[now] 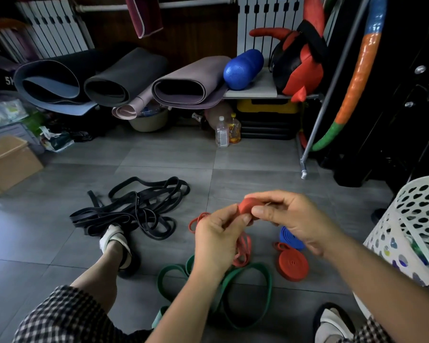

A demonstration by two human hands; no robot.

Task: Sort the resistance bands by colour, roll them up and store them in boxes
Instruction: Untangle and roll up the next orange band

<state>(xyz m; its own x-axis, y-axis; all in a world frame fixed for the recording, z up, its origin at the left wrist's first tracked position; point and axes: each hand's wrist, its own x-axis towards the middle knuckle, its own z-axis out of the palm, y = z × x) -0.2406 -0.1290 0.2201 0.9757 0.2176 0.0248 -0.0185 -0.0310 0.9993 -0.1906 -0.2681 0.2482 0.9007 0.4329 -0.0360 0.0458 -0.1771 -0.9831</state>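
Both hands hold one red resistance band (246,206) above the floor. My left hand (218,237) pinches it from below and my right hand (290,216) grips its partly rolled end from above; the band's loose length (243,251) hangs down to the tiles. A rolled red band (292,264) and a rolled blue band (289,237) lie on the floor under my right wrist. Green bands (255,285) lie looped under my left forearm. A tangle of black bands (134,209) lies to the left, by my left foot.
A cardboard box (8,162) stands at the far left. A white perforated basket (416,226) stands at the right. Rolled mats (124,80), two bottles (227,132) and a metal rack leg (305,164) line the back. My feet in slippers rest on the grey tiles.
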